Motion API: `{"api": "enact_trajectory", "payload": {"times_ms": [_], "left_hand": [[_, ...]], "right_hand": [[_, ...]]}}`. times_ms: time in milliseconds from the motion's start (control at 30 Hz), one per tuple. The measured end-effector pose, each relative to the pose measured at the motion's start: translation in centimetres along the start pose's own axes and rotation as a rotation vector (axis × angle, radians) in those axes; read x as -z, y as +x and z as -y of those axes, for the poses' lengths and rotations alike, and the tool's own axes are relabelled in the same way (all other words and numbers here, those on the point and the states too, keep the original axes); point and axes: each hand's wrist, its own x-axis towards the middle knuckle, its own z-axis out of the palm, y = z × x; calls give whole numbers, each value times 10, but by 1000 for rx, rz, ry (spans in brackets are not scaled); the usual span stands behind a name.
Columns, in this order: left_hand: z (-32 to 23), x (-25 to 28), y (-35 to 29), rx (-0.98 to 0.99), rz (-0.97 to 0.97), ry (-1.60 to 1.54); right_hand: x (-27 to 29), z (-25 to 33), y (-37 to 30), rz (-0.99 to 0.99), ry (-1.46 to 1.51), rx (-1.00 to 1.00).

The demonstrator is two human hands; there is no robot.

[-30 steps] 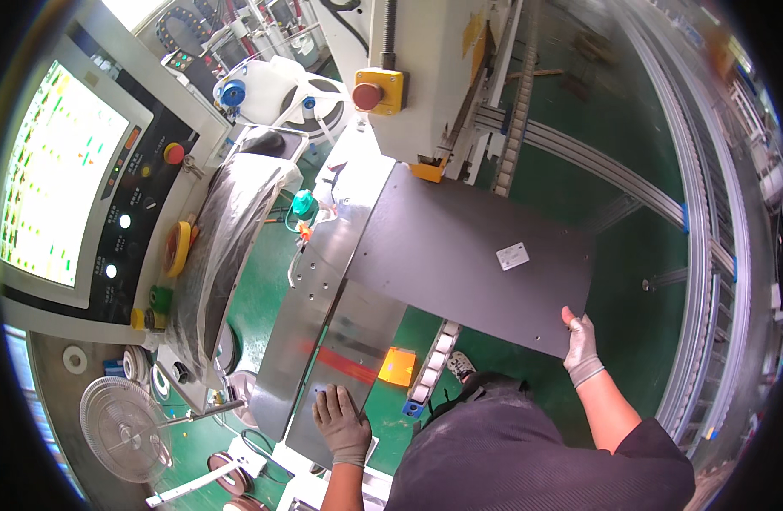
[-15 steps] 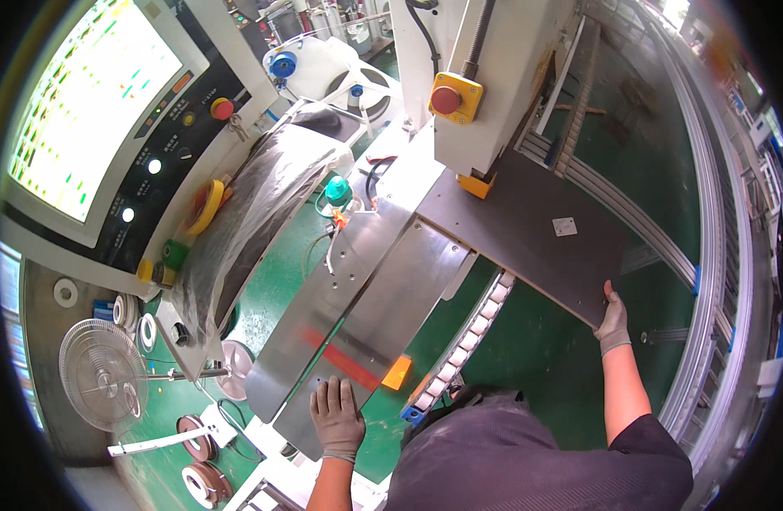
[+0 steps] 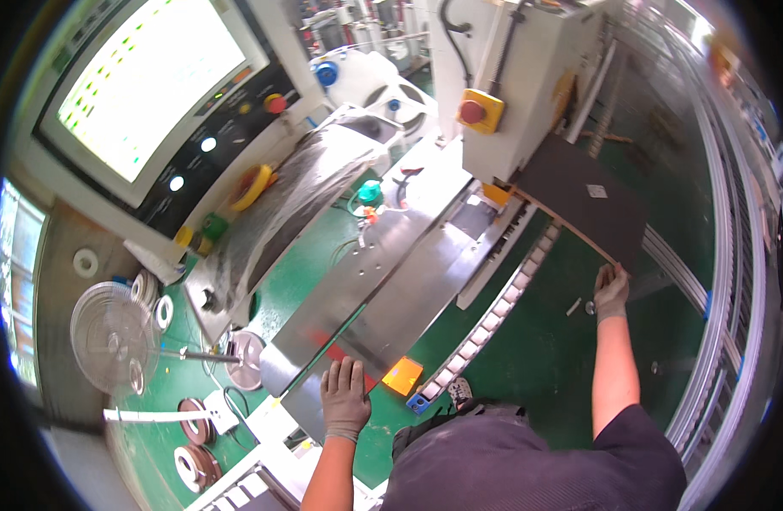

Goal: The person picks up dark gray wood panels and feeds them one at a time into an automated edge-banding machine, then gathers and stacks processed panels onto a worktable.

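My left hand (image 3: 346, 400), in a grey glove, lies flat with fingers stretched out on the near end of the metal worktable (image 3: 390, 328). No object is in it. A dark flat board (image 3: 570, 183) with a small white label (image 3: 596, 192) juts out from under the machine head (image 3: 502, 111). At the board's near corner is my gloved right hand (image 3: 611, 291), its fingers curled against the edge. Part of the board is hidden by the machine head.
A white roller track (image 3: 493, 319) runs below the board. Aluminium rails (image 3: 713, 255) line the right side. To the left stand a control panel with a bright screen (image 3: 149, 85), a fan (image 3: 114, 339) and brown rolls (image 3: 195, 468). A red stop button (image 3: 472, 111) sits on the machine.
The board has slid away from me, farther along the machine, baring more of the metal table. My right hand has followed its corner. The left hand stays on the table; the view has shifted.
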Motion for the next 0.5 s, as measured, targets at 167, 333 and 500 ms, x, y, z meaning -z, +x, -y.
{"api": "enact_trajectory", "payload": {"times_ms": [167,333,500], "left_hand": [[2,-11,9,-18,-61,-71],[2,1,-40,155,-15,-226],[12,1,-182,199,77,-396]], "right_hand": [[-42,-105,-142,503,-646,649],[-46,-166,-320,1787,-1286,1021],[-18,-191,-357,1732,-1450,1063]]}}
